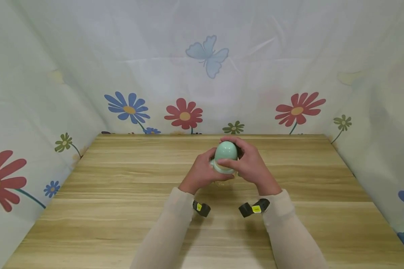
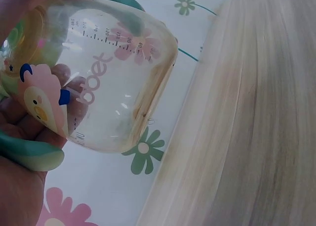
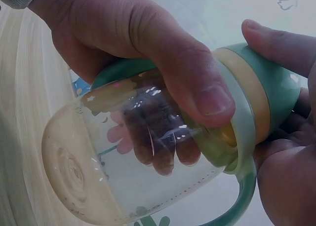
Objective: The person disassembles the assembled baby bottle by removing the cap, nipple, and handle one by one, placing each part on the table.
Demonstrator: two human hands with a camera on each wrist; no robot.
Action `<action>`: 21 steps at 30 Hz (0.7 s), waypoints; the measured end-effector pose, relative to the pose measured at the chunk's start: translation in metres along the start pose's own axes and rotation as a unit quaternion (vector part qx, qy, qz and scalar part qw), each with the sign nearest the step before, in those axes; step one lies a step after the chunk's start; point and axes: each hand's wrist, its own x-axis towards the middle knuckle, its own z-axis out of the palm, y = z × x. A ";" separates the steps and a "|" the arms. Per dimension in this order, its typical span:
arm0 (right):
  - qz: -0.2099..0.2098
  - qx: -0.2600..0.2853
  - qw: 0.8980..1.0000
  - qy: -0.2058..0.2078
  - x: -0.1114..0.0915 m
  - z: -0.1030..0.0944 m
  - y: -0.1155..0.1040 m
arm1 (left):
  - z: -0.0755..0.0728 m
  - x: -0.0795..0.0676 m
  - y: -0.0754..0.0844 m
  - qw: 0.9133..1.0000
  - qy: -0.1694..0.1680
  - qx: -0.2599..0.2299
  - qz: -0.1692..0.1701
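Note:
A clear baby bottle (image 2: 111,100) with green handles (image 2: 34,154) is held above the table, tilted in the wrist views. Printed on its side are a measuring scale and a pink animal figure. My left hand (image 1: 202,170) grips the bottle around its upper body, the thumb lying near the collar in the right wrist view. On top sits a glossy green domed cap (image 1: 226,150) with a yellowish band (image 3: 247,88) beneath it. My right hand (image 1: 254,162) holds this cap between thumb and fingers. Some of the right fingers are hidden behind the cap.
Below the hands is a wood-grain table (image 1: 121,209). A white curtain (image 1: 148,48) printed with flowers and a butterfly stands around its back and sides. Each wrist carries a black camera mount (image 1: 202,208) with a yellow label.

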 end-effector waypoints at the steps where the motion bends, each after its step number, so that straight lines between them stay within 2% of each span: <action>1: 0.000 0.000 1.000 -0.002 0.000 0.000 0.000 | 0.000 0.000 0.001 1.000 -0.002 0.000 -0.003; 7: 0.000 0.003 1.000 -0.016 -0.001 -0.003 -0.002 | 0.001 0.003 -0.009 1.000 -0.010 -0.002 -0.001; 21: -0.013 0.037 0.998 -0.040 -0.002 -0.009 -0.003 | 0.000 0.002 -0.002 1.000 -0.029 -0.002 -0.011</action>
